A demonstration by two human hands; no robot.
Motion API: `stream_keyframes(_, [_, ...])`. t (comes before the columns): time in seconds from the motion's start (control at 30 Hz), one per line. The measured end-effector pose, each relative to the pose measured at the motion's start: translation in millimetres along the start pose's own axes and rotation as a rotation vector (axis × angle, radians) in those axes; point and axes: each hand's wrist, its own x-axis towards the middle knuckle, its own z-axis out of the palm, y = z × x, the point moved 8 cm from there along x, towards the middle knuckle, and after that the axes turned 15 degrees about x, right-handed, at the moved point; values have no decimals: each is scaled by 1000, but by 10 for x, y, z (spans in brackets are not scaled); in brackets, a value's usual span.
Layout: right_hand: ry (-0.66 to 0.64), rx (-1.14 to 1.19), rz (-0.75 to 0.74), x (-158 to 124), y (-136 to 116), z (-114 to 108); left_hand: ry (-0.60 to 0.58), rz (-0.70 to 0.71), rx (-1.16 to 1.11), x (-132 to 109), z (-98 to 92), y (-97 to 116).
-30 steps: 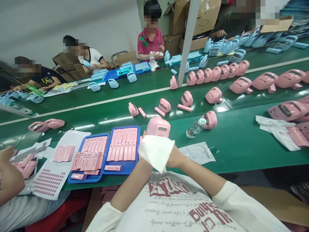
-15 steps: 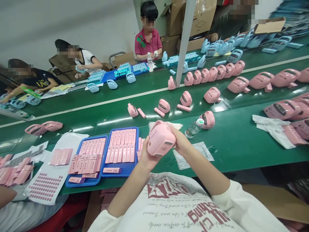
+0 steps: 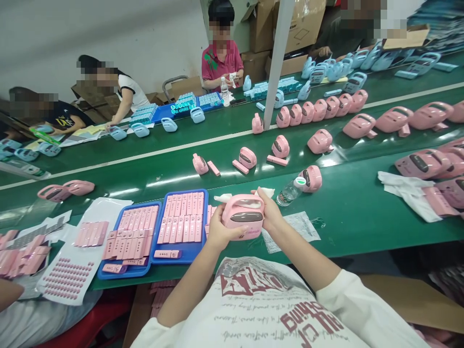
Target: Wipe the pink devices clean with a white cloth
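My left hand (image 3: 220, 227) and my right hand (image 3: 269, 209) hold a pink handled device (image 3: 242, 217) between them, over the table's front edge. Its long dark window faces me, and the carrying handle is at the top. My left thumb lies across the lower front, while my right fingers wrap the right side. A crumpled white cloth (image 3: 266, 193) shows behind the device, partly hidden by it. To the left, two blue trays (image 3: 156, 258) bear rows of pink bars with small printed marks (image 3: 181, 227).
A clear bottle (image 3: 289, 191) leans right of my hands, beside another pink device (image 3: 311, 178). More pink devices (image 3: 319, 141) and bars stand along the green belt (image 3: 163, 169). A sheet of round stickers (image 3: 67, 282) lies left. Co-workers (image 3: 222, 60) sit across, near blue devices.
The pink device has been turned in my hands, so its dark window and handle now face me, and it is slightly lower. Across the belt, a co-worker has set a blue device down.
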Motion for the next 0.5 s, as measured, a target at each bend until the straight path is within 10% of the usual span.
stream_keyframes(0.17, [-184, -231, 30, 36, -127, 81, 153, 119, 135, -67, -101, 100])
stream_keyframes(0.37, [-603, -1034, -277, -412, -234, 591, 44, 281, 355, 3, -10, 124])
stream_keyframes(0.5, [-708, -976, -291, -532, -252, 645, 100, 261, 427, 44, -70, 50])
